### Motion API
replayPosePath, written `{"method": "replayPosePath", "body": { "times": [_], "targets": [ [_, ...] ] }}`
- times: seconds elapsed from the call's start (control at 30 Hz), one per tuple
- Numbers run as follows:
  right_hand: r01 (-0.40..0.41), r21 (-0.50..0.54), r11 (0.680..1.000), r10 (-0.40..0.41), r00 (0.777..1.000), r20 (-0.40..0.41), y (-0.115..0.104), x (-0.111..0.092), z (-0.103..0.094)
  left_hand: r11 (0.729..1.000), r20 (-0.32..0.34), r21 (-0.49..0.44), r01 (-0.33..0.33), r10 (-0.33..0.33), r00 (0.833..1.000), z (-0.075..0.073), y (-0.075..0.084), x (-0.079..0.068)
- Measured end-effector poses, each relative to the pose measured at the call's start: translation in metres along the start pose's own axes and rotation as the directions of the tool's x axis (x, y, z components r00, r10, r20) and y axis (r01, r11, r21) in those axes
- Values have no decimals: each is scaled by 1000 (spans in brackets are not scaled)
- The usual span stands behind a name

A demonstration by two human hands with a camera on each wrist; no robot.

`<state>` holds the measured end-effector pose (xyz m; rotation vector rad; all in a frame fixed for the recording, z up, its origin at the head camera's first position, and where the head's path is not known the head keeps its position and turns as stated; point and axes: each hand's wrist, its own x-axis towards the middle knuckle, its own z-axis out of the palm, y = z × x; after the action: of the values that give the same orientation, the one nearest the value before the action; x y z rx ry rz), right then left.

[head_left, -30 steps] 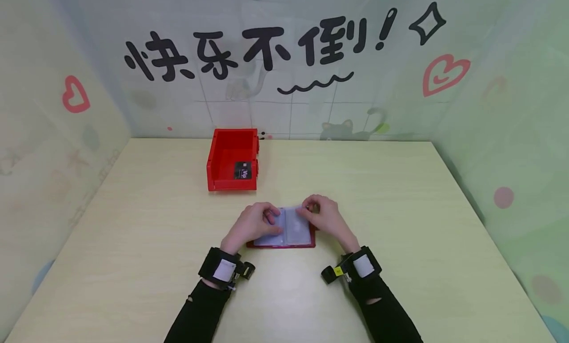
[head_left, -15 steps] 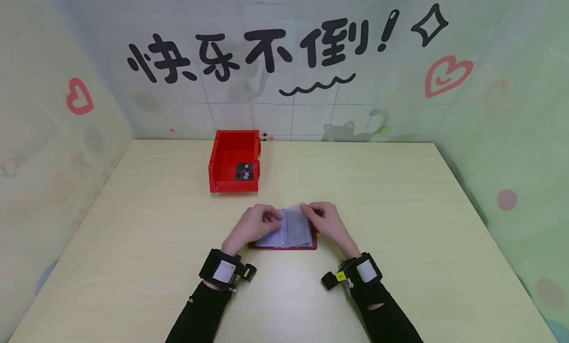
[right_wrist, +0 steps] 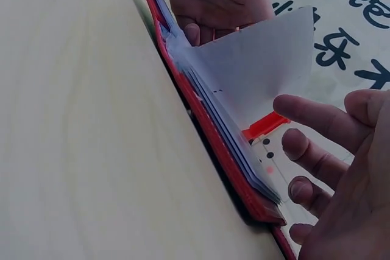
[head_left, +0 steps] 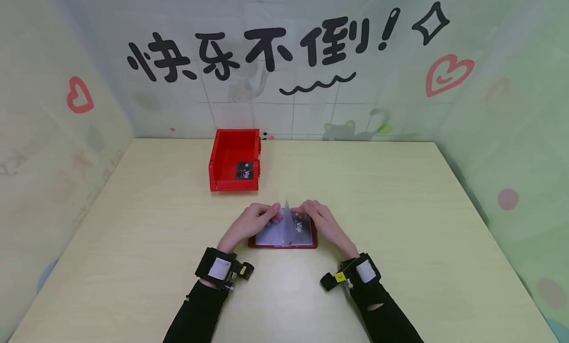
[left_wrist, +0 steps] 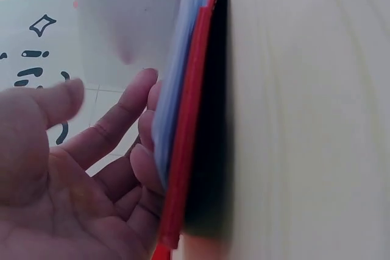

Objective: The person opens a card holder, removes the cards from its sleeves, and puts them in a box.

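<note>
A card holder (head_left: 266,245) with a red cover lies spread on the table between both hands. One clear sleeve page (head_left: 287,219) stands upright from its middle; the right wrist view shows this sleeve page (right_wrist: 262,59) as a translucent sheet. My right hand (head_left: 316,215) has its index fingertip at that page, the other fingers relaxed. On the right side a dark card marked "Vip" (head_left: 299,227) shows. Fingers of my left hand (head_left: 255,222) rest at the left pages' edge. In the left wrist view, the left hand's thumb (left_wrist: 64,101) stands apart from the pages.
Behind the card holder stands a red plastic bin (head_left: 233,150), with another black "Vip" card (head_left: 244,171) lying in it. The pale wooden table (head_left: 133,224) reaches back to printed cloth walls (head_left: 284,116).
The sleeve page has swung from the right side up to standing, and the "Vip" card shows beneath. My right hand moved slightly left with it; the left thumb has lifted off the pages.
</note>
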<state>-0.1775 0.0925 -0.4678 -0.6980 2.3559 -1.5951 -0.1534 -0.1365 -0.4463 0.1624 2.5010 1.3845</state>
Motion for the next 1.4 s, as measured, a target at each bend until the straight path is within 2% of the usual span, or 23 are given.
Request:
{"method": "replayPosePath", "body": {
  "times": [0.23,0.43,0.57,0.7,0.87,1.0,1.23,1.33,1.4],
  "targets": [
    [-10,-101,995,14,999,37,-1,0,4,999,-8,29,45,-44,999,-2,3,-1],
    [21,-174,984,-15,999,32,1,1,6,999,4,45,-16,16,1000,-5,1,-2],
    [89,-189,978,-91,996,-3,4,0,4,998,-16,53,-30,30,999,-7,1,-3],
    [129,-299,946,-158,985,-75,9,0,-2,999,-62,41,12,-10,998,-8,0,-4],
    [53,-456,888,-93,994,-65,16,-2,-13,996,-140,33,87,-81,987,-7,4,-6],
    [25,-480,877,-52,998,-44,20,-4,-18,991,-187,62,122,-108,976,-6,8,-9],
    [33,-453,891,-67,996,-60,22,-6,-17,969,-233,133,207,-172,957,-3,9,-13],
    [36,-450,892,-73,995,-65,22,-6,-16,961,-260,188,202,-150,954,-1,10,-13],
    [36,-452,891,-74,995,-66,21,-6,-15,961,-260,224,163,-103,960,1,11,-12]
  ]
}}
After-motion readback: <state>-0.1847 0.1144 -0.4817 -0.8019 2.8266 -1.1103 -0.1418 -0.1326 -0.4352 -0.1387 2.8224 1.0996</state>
